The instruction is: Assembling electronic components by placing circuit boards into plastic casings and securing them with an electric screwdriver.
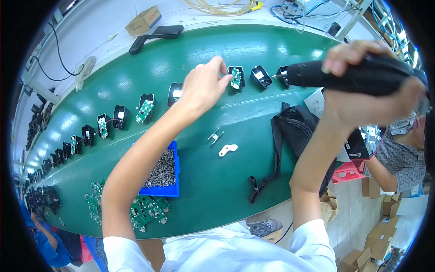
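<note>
My left hand (204, 86) curled by the cases, my right hand (360, 108) round one black power screwdriver (344, 78)

My left arm bends at the elbow and slants across the desk (217, 181), thumb and forefinger close together just beside a black case (242, 86) holding one green board (235, 78); I cannot tell whether they pinch anything. My right forearm stands raised, that hand closed on the screwdriver, its tip pointing left, near the rightmost case (283, 70). I count three cases right of my left hand, one blue tray (177, 167) of screws (162, 170), one white plate (228, 149) and one metal bracket (215, 136)
</note>
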`<move>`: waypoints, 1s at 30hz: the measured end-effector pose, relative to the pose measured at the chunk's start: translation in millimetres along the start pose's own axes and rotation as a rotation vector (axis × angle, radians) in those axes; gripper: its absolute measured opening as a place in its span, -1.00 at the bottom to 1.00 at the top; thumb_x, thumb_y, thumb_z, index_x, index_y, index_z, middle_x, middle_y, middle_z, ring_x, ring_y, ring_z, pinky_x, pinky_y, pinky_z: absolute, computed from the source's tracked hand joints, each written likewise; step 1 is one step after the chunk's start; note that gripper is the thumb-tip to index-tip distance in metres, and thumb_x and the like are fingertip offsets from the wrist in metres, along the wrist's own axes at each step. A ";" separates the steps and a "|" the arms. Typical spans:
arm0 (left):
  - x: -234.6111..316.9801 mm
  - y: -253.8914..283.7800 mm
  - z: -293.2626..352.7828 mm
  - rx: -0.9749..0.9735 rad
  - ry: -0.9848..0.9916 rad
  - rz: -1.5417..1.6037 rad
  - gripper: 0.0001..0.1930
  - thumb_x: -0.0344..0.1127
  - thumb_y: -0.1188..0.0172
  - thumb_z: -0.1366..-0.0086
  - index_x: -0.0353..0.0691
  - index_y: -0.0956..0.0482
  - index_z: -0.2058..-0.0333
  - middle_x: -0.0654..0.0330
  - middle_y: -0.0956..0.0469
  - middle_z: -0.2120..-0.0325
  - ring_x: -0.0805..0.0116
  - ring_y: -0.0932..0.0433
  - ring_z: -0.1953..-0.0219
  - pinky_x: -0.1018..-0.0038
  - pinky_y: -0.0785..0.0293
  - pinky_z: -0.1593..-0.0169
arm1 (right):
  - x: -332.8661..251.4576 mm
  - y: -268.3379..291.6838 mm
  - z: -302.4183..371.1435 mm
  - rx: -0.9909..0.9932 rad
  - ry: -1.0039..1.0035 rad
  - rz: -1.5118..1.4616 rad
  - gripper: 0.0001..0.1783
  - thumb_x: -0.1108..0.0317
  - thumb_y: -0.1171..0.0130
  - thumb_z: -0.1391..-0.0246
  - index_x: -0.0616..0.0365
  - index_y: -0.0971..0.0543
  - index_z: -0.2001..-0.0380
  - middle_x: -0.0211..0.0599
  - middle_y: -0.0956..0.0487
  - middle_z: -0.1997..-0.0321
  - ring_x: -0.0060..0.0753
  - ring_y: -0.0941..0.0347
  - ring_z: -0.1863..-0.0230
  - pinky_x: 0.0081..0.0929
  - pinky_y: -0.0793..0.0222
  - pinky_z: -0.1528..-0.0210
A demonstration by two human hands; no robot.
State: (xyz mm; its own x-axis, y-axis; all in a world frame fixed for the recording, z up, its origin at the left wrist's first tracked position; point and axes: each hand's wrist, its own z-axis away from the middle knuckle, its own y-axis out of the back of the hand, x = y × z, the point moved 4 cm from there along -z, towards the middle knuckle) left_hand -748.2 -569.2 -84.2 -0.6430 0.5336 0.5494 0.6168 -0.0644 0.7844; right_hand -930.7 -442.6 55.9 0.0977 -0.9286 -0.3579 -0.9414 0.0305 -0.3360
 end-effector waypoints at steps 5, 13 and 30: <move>28.4 70.3 86.9 -0.166 -0.210 -0.448 -0.84 -0.28 -0.34 -0.24 -0.23 -0.61 0.39 0.14 -0.61 0.56 0.14 -0.55 0.53 0.30 -0.49 0.32 | 77.5 33.1 12.5 0.161 -0.091 0.346 -0.40 -0.24 -0.10 -0.28 0.16 -0.59 0.38 -0.34 -0.52 0.67 -0.43 -0.42 0.77 -0.54 -0.38 0.67; -11.1 104.6 212.0 -0.386 -0.025 -0.531 -0.82 -0.40 -0.40 -0.10 -0.20 -0.55 0.36 0.19 -0.55 0.37 0.17 -0.53 0.35 0.28 -0.45 0.24 | 140.6 76.6 34.2 0.338 -0.199 0.469 -0.46 -0.15 -0.19 -0.25 0.16 -0.55 0.49 -0.36 -0.49 0.69 -0.46 -0.41 0.77 -0.54 -0.38 0.68; -16.7 90.1 234.3 0.074 0.129 -0.210 -0.86 -0.51 -0.34 -0.18 -0.22 -0.52 0.37 0.24 -0.58 0.38 0.30 -0.45 0.42 0.41 -0.41 0.28 | 152.0 83.3 43.3 0.419 -0.303 0.359 -0.41 -0.19 -0.18 -0.24 0.18 -0.55 0.53 -0.34 -0.48 0.72 -0.47 -0.45 0.76 -0.56 -0.44 0.66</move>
State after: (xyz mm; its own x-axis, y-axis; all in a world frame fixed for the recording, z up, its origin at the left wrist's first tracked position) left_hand -575.5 -386.3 -90.1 -0.8102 0.4163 0.4127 0.4922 0.1009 0.8646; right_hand -980.3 -565.1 -64.3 -0.0558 -0.6895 -0.7221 -0.7318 0.5202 -0.4402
